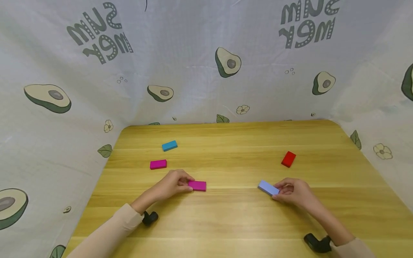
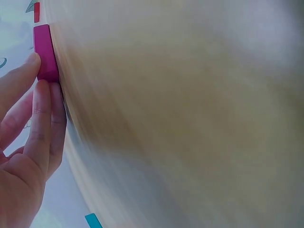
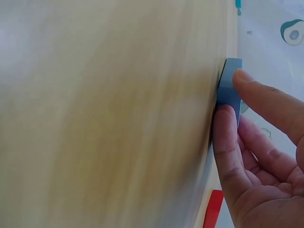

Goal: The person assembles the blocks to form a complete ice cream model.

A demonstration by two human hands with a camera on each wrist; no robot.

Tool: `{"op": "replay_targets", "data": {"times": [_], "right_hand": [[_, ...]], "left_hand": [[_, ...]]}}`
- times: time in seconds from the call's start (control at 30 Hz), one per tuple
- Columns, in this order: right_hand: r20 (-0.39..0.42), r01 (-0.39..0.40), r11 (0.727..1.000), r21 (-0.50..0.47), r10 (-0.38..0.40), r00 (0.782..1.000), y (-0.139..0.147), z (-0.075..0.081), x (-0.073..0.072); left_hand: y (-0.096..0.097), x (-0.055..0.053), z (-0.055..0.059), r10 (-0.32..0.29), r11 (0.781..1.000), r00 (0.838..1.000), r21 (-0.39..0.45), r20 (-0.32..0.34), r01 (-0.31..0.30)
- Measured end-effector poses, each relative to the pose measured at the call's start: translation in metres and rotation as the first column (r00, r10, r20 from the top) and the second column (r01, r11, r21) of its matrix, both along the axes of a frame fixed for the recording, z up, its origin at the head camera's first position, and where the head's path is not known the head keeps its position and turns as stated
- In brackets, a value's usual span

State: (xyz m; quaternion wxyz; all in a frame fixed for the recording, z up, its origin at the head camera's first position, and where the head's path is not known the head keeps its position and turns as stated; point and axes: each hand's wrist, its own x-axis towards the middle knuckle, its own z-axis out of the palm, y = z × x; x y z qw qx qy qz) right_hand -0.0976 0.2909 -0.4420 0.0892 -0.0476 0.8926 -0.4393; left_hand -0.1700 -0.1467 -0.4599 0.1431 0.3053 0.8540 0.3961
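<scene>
Near the middle of the wooden table, my left hand (image 1: 174, 184) pinches a magenta block (image 1: 198, 185) by its left end. The left wrist view shows that block (image 2: 45, 52) between thumb and fingertips, close over the wood. To the right, my right hand (image 1: 295, 193) grips a light blue-violet block (image 1: 268, 188) at its right end, the block lying at a slant. In the right wrist view the thumb lies along the face of this block (image 3: 231, 80), with the fingers at its near end. The two held blocks are apart from each other.
A second magenta block (image 1: 158, 164) lies left of my left hand, with a blue block (image 1: 169, 146) farther back. Beyond my right hand lies a red block (image 1: 288, 159). A white curtain (image 1: 193, 43) printed with avocados hangs behind the table (image 1: 226, 222).
</scene>
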Motion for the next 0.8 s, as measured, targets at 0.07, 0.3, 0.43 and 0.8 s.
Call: {"op": "replay_targets", "data": {"times": [0.07,0.3,0.43,0.8], "right_hand": [[0.009,0.0,1.0,-0.002,0.0,1.0,-0.002,0.0,-0.001],[-0.013,-0.017,1.0,0.019,0.017,1.0,-0.007,0.001,-0.005],[-0.006,-0.021,1.0,0.014,0.021,1.0,-0.013,0.001,-0.006],[0.013,-0.008,1.0,0.011,0.007,1.0,-0.028,-0.001,-0.009]], "left_hand": [[0.001,-0.001,0.0,0.004,1.0,1.0,-0.006,0.005,-0.004],[0.006,-0.002,0.002,0.008,1.0,1.0,-0.011,-0.008,-0.008],[0.008,-0.004,0.002,0.006,1.0,1.0,-0.012,-0.009,-0.006],[0.015,-0.009,0.002,0.016,1.0,1.0,-0.022,0.027,-0.015]]}}
